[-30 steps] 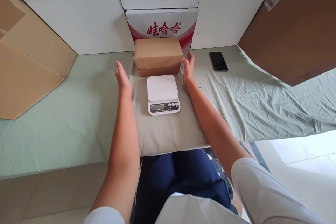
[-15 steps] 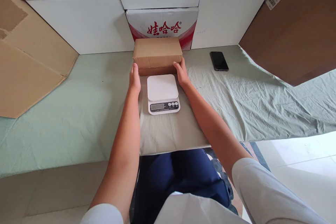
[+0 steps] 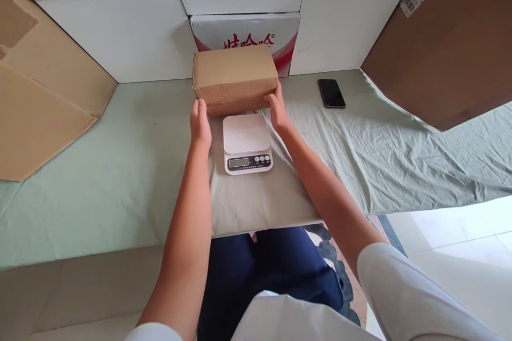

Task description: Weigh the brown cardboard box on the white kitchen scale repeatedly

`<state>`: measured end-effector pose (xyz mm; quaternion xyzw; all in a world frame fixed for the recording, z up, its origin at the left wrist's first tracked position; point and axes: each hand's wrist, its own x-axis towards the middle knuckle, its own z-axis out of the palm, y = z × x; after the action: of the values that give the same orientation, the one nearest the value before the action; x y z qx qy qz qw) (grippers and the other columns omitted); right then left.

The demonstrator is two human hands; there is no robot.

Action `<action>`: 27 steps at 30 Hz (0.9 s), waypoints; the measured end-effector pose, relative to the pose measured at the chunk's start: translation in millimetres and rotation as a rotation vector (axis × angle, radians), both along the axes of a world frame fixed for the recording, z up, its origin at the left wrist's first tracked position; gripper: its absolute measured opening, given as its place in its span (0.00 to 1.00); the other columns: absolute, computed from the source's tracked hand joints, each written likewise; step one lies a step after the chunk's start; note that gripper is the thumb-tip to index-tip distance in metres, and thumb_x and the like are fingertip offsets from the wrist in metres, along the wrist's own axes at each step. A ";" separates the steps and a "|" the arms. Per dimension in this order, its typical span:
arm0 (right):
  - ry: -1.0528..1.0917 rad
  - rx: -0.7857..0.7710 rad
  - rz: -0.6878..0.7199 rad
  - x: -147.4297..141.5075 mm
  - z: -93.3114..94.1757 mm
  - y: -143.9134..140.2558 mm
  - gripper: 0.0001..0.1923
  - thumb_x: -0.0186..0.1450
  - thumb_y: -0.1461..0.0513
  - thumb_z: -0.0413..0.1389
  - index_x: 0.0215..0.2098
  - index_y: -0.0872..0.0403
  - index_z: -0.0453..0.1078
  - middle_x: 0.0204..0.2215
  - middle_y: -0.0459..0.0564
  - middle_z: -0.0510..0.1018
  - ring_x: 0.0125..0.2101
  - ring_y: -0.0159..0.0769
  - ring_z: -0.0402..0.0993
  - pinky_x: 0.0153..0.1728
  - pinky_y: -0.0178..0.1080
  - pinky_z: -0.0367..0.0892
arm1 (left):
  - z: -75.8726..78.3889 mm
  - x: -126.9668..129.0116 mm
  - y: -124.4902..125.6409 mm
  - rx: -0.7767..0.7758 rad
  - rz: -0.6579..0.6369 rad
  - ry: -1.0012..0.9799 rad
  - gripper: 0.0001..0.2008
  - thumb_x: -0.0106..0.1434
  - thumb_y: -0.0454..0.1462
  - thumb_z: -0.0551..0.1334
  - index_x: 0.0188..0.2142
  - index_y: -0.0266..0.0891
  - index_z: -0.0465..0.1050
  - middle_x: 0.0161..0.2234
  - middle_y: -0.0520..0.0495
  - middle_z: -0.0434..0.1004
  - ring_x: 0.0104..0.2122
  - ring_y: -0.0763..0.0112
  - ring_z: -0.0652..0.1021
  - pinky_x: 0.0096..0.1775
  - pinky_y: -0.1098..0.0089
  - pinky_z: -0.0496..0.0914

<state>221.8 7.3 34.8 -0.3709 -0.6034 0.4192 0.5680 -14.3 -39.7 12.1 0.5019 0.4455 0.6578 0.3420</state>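
A plain brown cardboard box [image 3: 234, 75] is held a little above the cloth, behind a white kitchen scale [image 3: 247, 143]. My left hand [image 3: 200, 123] grips the box's lower left corner and my right hand [image 3: 277, 108] grips its lower right corner. The scale has a bare white platform, a small grey display and three round buttons on its front. It lies on a folded pale cloth pad [image 3: 256, 197] between my forearms.
A black phone [image 3: 331, 93] lies on the green sheet [image 3: 120, 160] to the right. A red-and-white printed carton [image 3: 280, 37] stands against the white wall behind the box. Flat cardboard [image 3: 36, 90] leans at left, a large brown carton [image 3: 452, 48] at right.
My hands closed in from beside the box onto its lower corners. The box has since come up off the cloth and sits higher, hiding part of the red lettering behind it.
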 end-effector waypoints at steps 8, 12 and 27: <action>-0.041 0.059 0.024 20.9 25.9 -82.3 0.35 0.65 0.47 0.51 0.68 0.42 0.52 0.71 0.47 0.60 0.73 0.48 0.51 0.76 0.55 0.49 | 14.9 14.6 -66.7 0.033 0.052 0.082 0.38 0.66 0.67 0.50 0.61 0.46 0.70 0.63 0.39 0.75 0.68 0.58 0.70 0.69 0.59 0.62; -0.038 0.048 0.038 31.8 16.0 -127.3 0.38 0.65 0.42 0.53 0.70 0.40 0.52 0.70 0.48 0.63 0.71 0.49 0.56 0.75 0.55 0.52 | 7.3 20.4 -110.7 -0.019 0.088 0.178 0.39 0.66 0.66 0.50 0.62 0.45 0.70 0.63 0.38 0.74 0.68 0.54 0.71 0.68 0.57 0.64; 0.026 -0.004 0.019 26.6 8.2 -143.6 0.36 0.66 0.41 0.52 0.68 0.40 0.55 0.67 0.48 0.66 0.67 0.50 0.61 0.71 0.57 0.60 | 5.2 22.6 -138.8 -0.033 0.070 0.229 0.37 0.68 0.63 0.51 0.67 0.46 0.65 0.65 0.37 0.72 0.68 0.51 0.70 0.68 0.54 0.63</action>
<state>248.4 -136.3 43.0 -0.3607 -0.5986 0.4307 0.5710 8.3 -178.4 17.3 0.5523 0.5097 0.6002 0.2738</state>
